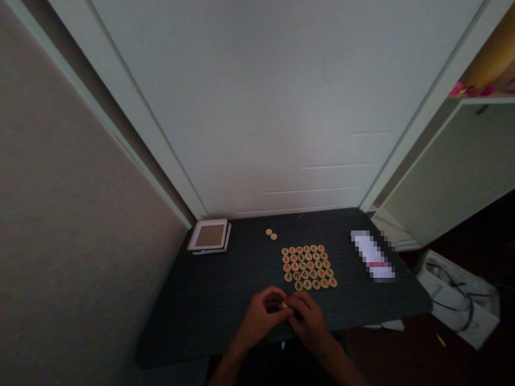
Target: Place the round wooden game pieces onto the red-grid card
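Pinching small pale piece (284,305) between left hand (260,317) and right hand (309,318), best kept light and clear of rowed discs (310,266).

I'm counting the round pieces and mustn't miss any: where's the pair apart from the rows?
In the head view, the pair lies near the far edge of the dark table, left of and beyond the rows, right of the white-rimmed item.

Hands (261,315) around a piece (285,304), apparently.
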`<state>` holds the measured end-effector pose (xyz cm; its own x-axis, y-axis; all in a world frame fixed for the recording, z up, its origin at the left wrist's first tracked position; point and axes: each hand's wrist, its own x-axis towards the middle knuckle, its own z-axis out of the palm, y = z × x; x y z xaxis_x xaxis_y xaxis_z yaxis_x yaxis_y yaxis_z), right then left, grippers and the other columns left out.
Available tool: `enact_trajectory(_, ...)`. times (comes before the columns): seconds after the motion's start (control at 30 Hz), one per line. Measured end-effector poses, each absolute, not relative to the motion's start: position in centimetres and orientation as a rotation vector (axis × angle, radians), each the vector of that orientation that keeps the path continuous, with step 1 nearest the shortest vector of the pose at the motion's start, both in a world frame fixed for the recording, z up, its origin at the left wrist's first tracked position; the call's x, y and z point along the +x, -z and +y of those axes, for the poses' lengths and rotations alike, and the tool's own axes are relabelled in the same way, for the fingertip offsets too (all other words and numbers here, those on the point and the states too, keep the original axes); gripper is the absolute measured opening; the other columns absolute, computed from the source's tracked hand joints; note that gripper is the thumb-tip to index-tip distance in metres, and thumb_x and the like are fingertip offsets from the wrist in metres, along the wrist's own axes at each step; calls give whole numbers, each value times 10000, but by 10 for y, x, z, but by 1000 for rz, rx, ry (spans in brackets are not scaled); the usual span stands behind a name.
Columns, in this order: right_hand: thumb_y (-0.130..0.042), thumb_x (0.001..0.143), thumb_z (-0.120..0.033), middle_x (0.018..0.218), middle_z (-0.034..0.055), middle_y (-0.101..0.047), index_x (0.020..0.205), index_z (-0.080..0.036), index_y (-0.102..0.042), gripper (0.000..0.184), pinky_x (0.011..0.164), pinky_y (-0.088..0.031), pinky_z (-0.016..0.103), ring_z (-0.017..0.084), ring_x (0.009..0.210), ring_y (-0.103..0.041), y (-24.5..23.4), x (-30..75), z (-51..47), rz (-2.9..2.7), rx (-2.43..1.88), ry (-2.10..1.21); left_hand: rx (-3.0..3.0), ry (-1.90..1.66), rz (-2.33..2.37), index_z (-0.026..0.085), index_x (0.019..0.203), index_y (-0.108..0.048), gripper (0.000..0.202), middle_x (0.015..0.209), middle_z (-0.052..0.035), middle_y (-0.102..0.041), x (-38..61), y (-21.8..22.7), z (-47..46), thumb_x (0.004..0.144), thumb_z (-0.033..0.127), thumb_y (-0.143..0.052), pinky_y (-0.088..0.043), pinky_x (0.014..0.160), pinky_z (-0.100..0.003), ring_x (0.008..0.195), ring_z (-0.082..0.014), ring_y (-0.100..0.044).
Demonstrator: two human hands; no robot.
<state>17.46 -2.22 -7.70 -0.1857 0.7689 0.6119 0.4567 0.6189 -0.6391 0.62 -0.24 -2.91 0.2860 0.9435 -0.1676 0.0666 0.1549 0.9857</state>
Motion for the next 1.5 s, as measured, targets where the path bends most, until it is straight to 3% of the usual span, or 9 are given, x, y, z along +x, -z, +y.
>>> enact_trajectory(0.27, -579, 967, -209, 975, 81, -715, 1158, -234, -658, 208, 786, -621, 323, 205, 876, -709, 74, 174, -25, -1808, -1031, -382, 1224, -884, 1084, 185, 792, -681, 212, 809, -18, -733, 5, 34, 1, 757, 359, -796, -533, 757, -272, 778, -176, -678)
enact_trajectory(0.57, -634, 958, -229, 995, 78, -735, 1218, -229, -641, 260, 799, -618, 324, 200, 887, -713, 70, 173, -26, -1808, -1011, -418, 1181, -907, 1040, 192, 873, -672, 231, 785, -26, -756, 2, 44, 2, 825, 405, -746, -537, 736, -278, 736, -175, -696)
enact_trajectory(1.03, -557, 996, -225, 1151, 101, -724, 1425, -263, -536, 432, 894, -617, 377, 235, 1020, -707, 69, 176, -24, -1835, -1040, -445, 1136, -862, 989, 194, 1022, -700, 288, 1023, -75, -784, -2, 30, 3, 845, 418, -735, -549, 865, -308, 939, -217, -726)
enact_trajectory(1.5, -493, 1002, -186, 1176, 109, -709, 1425, -264, -546, 434, 920, -610, 390, 235, 1058, -694, 65, 175, -22, -1807, -1066, -459, 1130, -894, 935, 197, 1091, -673, 324, 1053, -88, -771, -2, 36, 2, 833, 371, -761, -541, 943, -359, 1002, -229, -715)
